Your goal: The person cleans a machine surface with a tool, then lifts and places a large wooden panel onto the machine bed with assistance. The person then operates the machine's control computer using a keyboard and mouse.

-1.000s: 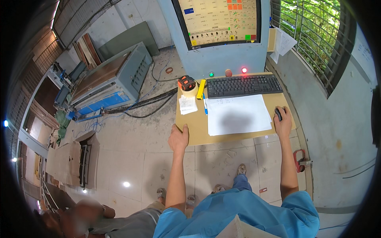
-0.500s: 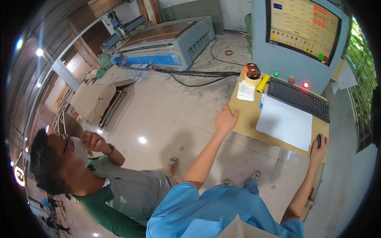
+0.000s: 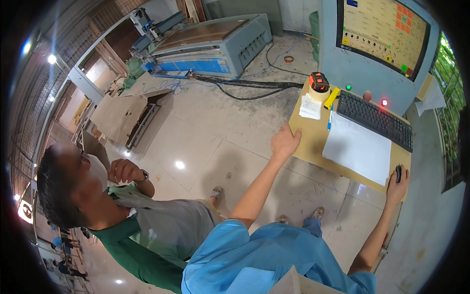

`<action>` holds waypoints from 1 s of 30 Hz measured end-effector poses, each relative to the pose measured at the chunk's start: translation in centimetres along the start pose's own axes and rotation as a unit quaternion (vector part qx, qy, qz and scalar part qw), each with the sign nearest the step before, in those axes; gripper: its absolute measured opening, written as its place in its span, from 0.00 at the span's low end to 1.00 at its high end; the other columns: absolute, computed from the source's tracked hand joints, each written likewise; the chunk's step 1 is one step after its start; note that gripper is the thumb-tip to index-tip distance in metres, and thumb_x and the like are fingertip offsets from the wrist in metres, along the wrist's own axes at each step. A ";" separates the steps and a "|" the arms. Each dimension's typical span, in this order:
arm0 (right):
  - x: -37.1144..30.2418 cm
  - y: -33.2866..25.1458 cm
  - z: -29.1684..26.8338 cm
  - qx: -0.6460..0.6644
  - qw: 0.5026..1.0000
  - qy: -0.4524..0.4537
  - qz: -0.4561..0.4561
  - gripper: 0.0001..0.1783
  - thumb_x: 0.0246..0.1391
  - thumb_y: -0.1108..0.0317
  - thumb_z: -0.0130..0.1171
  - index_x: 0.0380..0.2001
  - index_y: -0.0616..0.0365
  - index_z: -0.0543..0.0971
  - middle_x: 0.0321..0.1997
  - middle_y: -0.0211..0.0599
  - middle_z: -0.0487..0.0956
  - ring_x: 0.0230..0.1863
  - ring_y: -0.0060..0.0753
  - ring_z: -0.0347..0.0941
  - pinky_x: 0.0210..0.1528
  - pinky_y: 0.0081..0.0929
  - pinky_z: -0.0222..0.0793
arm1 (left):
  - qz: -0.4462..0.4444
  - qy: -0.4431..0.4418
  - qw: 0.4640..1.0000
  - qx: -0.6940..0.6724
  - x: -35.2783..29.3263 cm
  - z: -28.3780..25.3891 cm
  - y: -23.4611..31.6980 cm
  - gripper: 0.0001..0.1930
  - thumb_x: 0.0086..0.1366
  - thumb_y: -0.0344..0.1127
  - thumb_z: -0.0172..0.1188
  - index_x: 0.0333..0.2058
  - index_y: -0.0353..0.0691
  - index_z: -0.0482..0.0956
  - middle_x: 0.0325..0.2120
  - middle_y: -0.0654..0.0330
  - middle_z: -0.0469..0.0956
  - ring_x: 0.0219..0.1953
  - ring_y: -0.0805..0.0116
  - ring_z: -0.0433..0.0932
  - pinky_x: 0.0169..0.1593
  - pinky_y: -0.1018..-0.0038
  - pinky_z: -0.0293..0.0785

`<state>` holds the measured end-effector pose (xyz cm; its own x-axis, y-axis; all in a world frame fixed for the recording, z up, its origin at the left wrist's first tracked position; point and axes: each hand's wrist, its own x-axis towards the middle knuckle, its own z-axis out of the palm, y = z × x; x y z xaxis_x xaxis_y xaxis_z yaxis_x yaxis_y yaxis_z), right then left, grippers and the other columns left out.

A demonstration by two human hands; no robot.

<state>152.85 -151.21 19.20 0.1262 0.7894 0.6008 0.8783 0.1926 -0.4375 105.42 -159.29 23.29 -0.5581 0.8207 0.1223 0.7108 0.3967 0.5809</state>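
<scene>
My left hand [image 3: 285, 142] is closed on the left edge of a tan board shelf [image 3: 313, 144], its thumb near the top side and its fingers partly hidden. At the shelf's right front corner, my right hand [image 3: 395, 190] is wrapped over a black computer mouse [image 3: 398, 173]. Between my hands lies white paper [image 3: 357, 152], with a blue pen [image 3: 330, 120] along its left side. Behind the paper is a black keyboard [image 3: 374, 120]. An orange and black tape measure [image 3: 318, 82] sits on a tape roll [image 3: 318, 96], beside a yellow tool [image 3: 331, 98] and a paper slip [image 3: 310, 106].
A blue-grey cabinet with a lit screen [image 3: 382, 39] rises behind the shelf. To my left stands a person in grey and green [image 3: 166, 228], one hand raised near the chin. Farther off are a large flatbed machine [image 3: 210, 44], black floor cables [image 3: 254, 88] and a low cart [image 3: 120, 120].
The whole view has shifted slightly, so the shelf and machine appear a little farther right. Both my hands keep their places on the shelf edge and mouse.
</scene>
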 end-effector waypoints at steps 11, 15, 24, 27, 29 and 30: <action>0.0 -0.6 -0.3 0.005 1.000 -0.001 0.021 0.24 0.61 0.64 0.58 0.60 0.51 0.76 0.66 0.53 0.71 0.64 0.57 0.69 0.64 0.42 0.67 | -0.011 -0.011 1.000 -0.001 0.0 -0.3 0.0 0.30 0.67 0.57 0.54 0.50 0.32 0.74 0.42 0.39 0.83 0.41 0.41 0.84 0.46 0.51 0.78; 0.1 -0.5 -0.2 0.001 1.000 -0.005 0.022 0.24 0.61 0.64 0.58 0.61 0.51 0.76 0.66 0.54 0.71 0.65 0.58 0.69 0.64 0.42 0.66 | -0.004 -0.002 1.000 0.002 0.0 -0.1 0.0 0.30 0.67 0.57 0.54 0.50 0.32 0.74 0.41 0.38 0.83 0.40 0.41 0.84 0.46 0.51 0.78; 0.2 -1.0 -0.8 0.000 1.000 -0.014 0.008 0.25 0.59 0.66 0.59 0.61 0.53 0.76 0.66 0.56 0.71 0.64 0.60 0.69 0.65 0.43 0.65 | 0.001 0.024 1.000 -0.005 0.0 0.4 -0.3 0.28 0.67 0.58 0.54 0.47 0.35 0.74 0.40 0.38 0.83 0.40 0.39 0.83 0.46 0.49 0.77; 0.1 -1.5 -1.1 0.043 0.999 -0.013 0.012 0.26 0.55 0.70 0.60 0.59 0.55 0.77 0.65 0.58 0.71 0.64 0.60 0.69 0.66 0.42 0.65 | -0.030 0.012 0.999 0.034 -0.1 0.1 -0.2 0.30 0.66 0.59 0.55 0.49 0.35 0.74 0.40 0.39 0.83 0.42 0.39 0.83 0.46 0.49 0.77; 0.1 -2.1 -0.9 0.004 0.999 0.007 0.051 0.26 0.53 0.71 0.61 0.58 0.52 0.78 0.65 0.58 0.72 0.65 0.60 0.69 0.66 0.43 0.65 | -0.023 -0.003 0.999 0.029 0.1 0.1 0.1 0.30 0.66 0.59 0.54 0.50 0.35 0.74 0.40 0.40 0.83 0.42 0.39 0.83 0.47 0.50 0.77; 0.1 -2.3 -1.0 0.008 0.998 0.003 0.063 0.25 0.53 0.71 0.62 0.57 0.51 0.79 0.65 0.58 0.71 0.65 0.60 0.69 0.66 0.43 0.64 | -0.025 -0.015 0.999 0.028 0.3 -0.1 0.2 0.28 0.67 0.57 0.54 0.49 0.35 0.74 0.41 0.39 0.83 0.42 0.39 0.83 0.48 0.51 0.77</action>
<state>151.29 -152.16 20.98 0.2389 0.8040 0.5445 0.8479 0.1006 -0.5205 105.38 -159.03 23.53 -0.5804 0.8113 0.0702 0.7062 0.4586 0.5394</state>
